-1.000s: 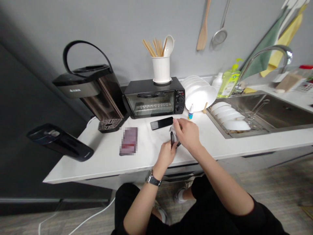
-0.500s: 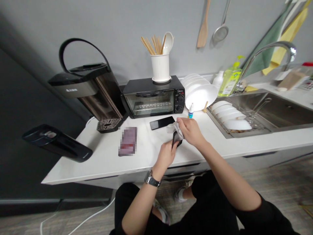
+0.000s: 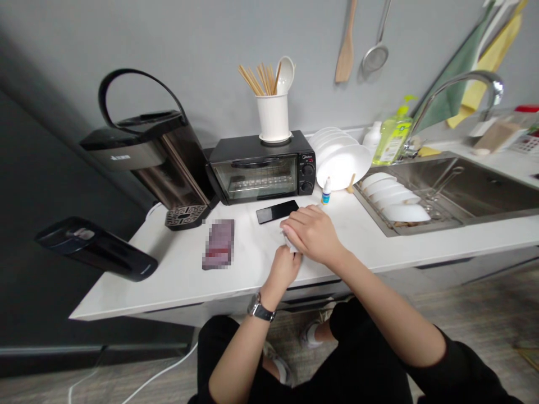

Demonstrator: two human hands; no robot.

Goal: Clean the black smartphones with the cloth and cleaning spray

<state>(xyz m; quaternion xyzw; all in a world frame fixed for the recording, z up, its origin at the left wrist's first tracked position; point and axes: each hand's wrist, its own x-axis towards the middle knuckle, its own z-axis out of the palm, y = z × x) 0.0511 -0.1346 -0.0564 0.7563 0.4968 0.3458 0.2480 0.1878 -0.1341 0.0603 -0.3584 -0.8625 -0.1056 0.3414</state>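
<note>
My left hand point(image 3: 286, 267), with a watch point(image 3: 261, 307) on its wrist, is closed low over the counter. The thin black case-like object it grips is now hidden beneath my right hand. My right hand point(image 3: 315, 233) lies across the top with its fingers curled over a pale grey cloth point(image 3: 290, 243), pressing it onto that object. Just behind my hands a black phone point(image 3: 277, 212) lies flat, glossy side up. Further back a small white bottle with a blue label point(image 3: 325, 192) stands upright.
A toaster oven point(image 3: 261, 179) stands behind, bearing a white utensil holder point(image 3: 273, 118). To the left are a water dispenser point(image 3: 168, 168), a dark cylinder point(image 3: 101, 249) and a blurred purple packet point(image 3: 219, 244). Right are white plates point(image 3: 343, 163) and a sink point(image 3: 475, 207) holding bowls.
My right hand has come down and left over the black object, covering it and most of the cloth. My left hand has hardly moved.
</note>
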